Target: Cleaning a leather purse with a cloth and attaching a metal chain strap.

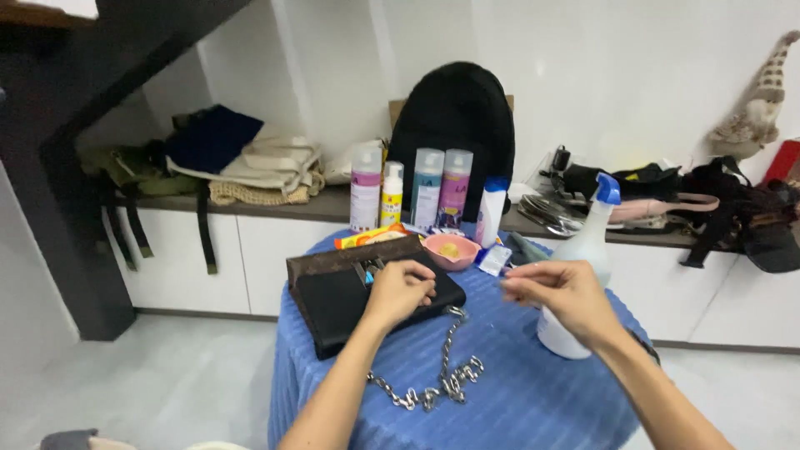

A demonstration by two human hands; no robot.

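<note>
Item: black handbag [350,304] with brown flap, lying flat on the left half of a round bench [517,383] draped in blue ribbed cloth; its silver chain strap [442,379] trails loose toward the near edge. Left hand [400,292]: curled, fingers bent down onto the bag's upper right corner by the metal clasp, pressing or pinching there; whether it truly grips the hardware cannot be told from this angle. Right hand [558,296]: raised clear of the cloth, fingertips pinched together, possibly on something small, too fine to make out. Just behind it: white spray bottle [579,267] with blue trigger. Behind the bag: pink bowl [450,250], several tall cleaner bottles [412,190], a black backpack [454,125]. Handling note: best to keep the left hand firm on the bag so it stays put on the soft cloth, keep the chain away from the clasp, and work the right hand slowly near the bottle, which looks easy to knock.
</note>
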